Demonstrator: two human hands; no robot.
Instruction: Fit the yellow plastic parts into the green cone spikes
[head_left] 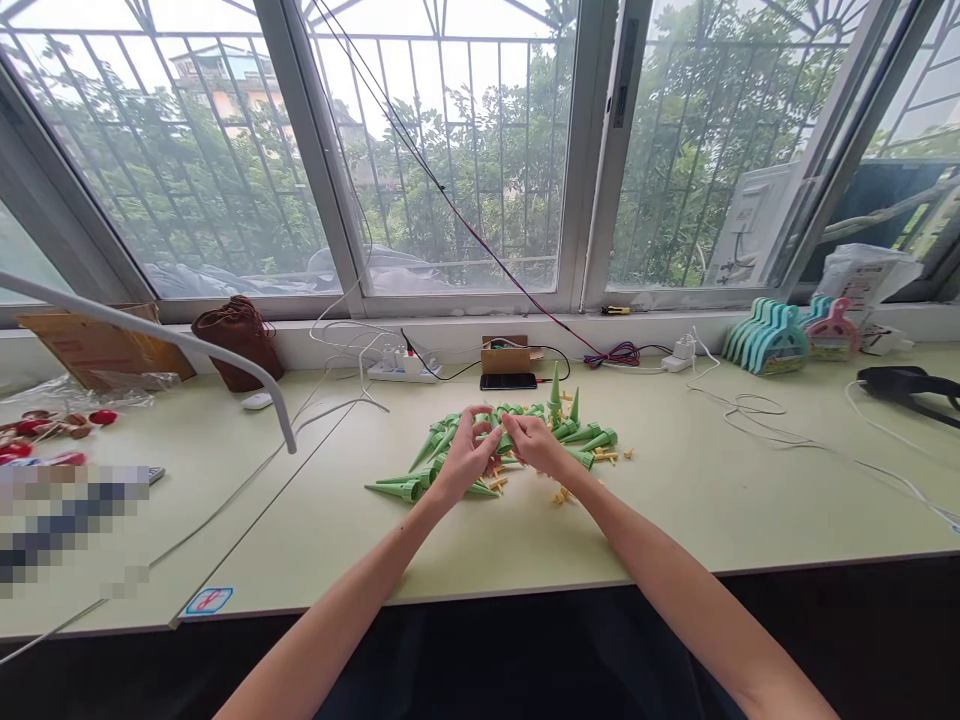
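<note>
My left hand point(471, 455) curves its thumb and fingers around a green plastic watering spike point(505, 443) with a ribbed collar, just above the table. From the other side, my right hand point(531, 443) meets it, thumb and index finger pinched together at the collar. Whatever small piece sits in that pinch is hidden. Around both hands lies a loose heap of similar green cone spikes point(409, 489), mostly on their sides. One spike point(555, 400) stands upright behind my right hand. Small yellow plastic pieces point(497, 483) are scattered among them, with some point(561, 496) beneath my right wrist.
Behind the heap lie a black phone point(508, 381) and a small cardboard box point(504, 356). A power strip point(405, 370) with cables stands left of them. A white curved arm point(262, 375) reaches in from the left. Teal hangers point(765, 338) stand at the right.
</note>
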